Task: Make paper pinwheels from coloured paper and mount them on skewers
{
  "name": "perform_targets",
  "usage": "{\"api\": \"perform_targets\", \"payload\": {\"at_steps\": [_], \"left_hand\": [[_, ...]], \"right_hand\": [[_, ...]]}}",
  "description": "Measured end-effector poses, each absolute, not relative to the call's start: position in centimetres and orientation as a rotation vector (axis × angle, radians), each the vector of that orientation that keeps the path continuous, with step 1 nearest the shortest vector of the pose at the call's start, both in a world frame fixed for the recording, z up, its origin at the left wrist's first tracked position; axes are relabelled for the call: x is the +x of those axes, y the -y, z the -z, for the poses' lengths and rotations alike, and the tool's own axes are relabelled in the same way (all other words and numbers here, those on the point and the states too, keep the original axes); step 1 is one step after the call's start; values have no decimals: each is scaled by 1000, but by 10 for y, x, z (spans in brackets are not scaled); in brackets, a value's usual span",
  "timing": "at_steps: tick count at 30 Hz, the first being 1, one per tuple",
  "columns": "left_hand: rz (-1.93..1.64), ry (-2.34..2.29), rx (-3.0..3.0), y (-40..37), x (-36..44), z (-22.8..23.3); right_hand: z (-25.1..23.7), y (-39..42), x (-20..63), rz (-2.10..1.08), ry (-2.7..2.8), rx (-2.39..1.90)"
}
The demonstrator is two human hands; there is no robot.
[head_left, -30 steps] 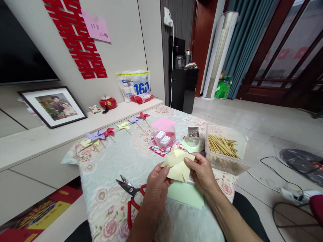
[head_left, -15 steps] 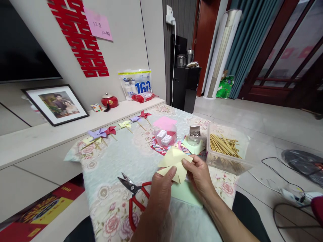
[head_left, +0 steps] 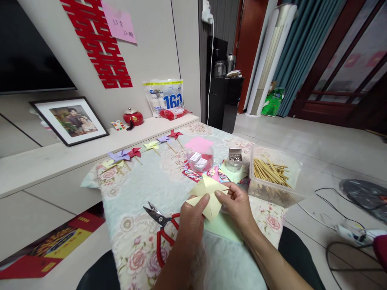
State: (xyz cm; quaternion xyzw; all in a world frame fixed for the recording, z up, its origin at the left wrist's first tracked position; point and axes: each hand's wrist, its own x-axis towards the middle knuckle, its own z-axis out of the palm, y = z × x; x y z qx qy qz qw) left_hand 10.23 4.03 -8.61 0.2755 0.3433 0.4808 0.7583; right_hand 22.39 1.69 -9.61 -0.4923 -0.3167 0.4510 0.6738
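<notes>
Both my hands hold a pale yellow folded paper piece (head_left: 207,193) above the table's near middle. My left hand (head_left: 192,219) pinches its lower left part with the thumb on top. My right hand (head_left: 238,203) pinches its right corner. Under the hands lies a light green paper sheet (head_left: 225,225). Red-handled scissors (head_left: 161,229) lie just left of my left hand, blades pointing away.
A floral cloth covers the table (head_left: 142,189). Beyond the hands stand a clear tub of wooden sticks (head_left: 272,175), a small jar of pins (head_left: 235,158), a round clear container (head_left: 199,159) under pink paper, and coloured paper scraps. Several finished pinwheels (head_left: 133,153) lie along the far edge.
The yellow paper has been turned and its corners folded in between my fingers. The view has shifted slightly, with the hands a little lower over the table.
</notes>
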Motion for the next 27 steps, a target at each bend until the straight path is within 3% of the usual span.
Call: {"api": "perform_targets", "payload": {"at_steps": [6,9,27], "left_hand": [[-1088,-816,575,-44,99,87],[-1117,-795,582,-46,98,90],[-1162,-818,683,-47,96,92]], "right_hand": [[90,-9,225,-116,1309,-1368],[84,-5,226,150,1590,-1268],[80,-3,227,-49,2079,-1110]]}}
